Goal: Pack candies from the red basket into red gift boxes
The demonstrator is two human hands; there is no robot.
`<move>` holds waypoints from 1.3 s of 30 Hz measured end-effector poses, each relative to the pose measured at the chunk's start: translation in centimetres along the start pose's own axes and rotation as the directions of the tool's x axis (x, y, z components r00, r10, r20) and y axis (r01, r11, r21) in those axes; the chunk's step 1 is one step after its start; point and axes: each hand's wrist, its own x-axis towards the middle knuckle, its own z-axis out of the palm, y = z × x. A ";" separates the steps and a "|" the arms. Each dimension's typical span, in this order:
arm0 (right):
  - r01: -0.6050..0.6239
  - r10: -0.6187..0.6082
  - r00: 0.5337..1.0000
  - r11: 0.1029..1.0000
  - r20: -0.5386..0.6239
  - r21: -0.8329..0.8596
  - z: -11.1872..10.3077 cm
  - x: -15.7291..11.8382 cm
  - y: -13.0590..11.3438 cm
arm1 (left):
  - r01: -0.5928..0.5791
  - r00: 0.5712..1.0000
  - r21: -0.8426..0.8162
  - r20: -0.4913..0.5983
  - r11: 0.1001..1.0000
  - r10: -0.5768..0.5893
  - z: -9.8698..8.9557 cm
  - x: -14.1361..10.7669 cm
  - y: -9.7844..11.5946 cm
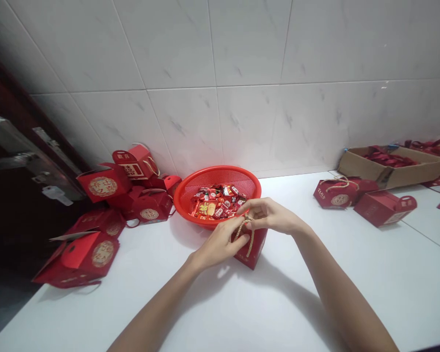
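Just in front of the basket, a small red gift box (255,249) stands on the white table, with a gold twisted cord (251,244) at its top. My left hand (223,243) is at the box's left side, its fingers closed around the cord. From the right, my right hand (269,216) pinches the same cord above the box. Part of the box is hidden behind my hands. Wrapped candies and snacks (220,203) lie in the red plastic basket (254,183) right behind them.
Several red gift boxes (102,186) are piled at the left beside a dark door with a key (56,194). At the right are more red boxes (385,208) and an open cardboard box (403,175) holding dark red items. A tiled wall (249,127) rises behind the table.
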 end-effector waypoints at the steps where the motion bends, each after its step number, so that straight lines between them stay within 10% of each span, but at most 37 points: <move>1: 0.008 -0.008 1.000 1.000 0.002 0.002 0.0 0.0 0.0 | -0.015 1.000 0.018 -0.013 1.000 0.016 0.0 0.0 -0.1; 19: 0.009 -0.013 0.999 0.994 0.039 0.109 -0.4 -1.0 -1.3 | 0.002 0.999 0.132 0.037 0.991 -0.007 -0.2 -0.6 0.5; 27: 0.067 -0.148 0.972 0.919 -0.184 -0.388 -1.3 -2.9 -2.9 | -0.120 0.988 0.022 -0.097 0.993 0.122 -0.7 -0.6 0.4; 31: -0.017 -0.218 0.912 0.825 -0.346 -0.565 -3.5 -5.7 -4.4 | -0.215 0.962 -0.043 -0.184 0.976 0.204 0.6 -0.7 0.4; 39: -0.386 -0.248 0.623 0.728 -0.742 -0.567 -10.7 -12.5 -5.0 | -0.150 0.928 -0.144 0.322 0.978 0.189 7.1 -1.5 -0.5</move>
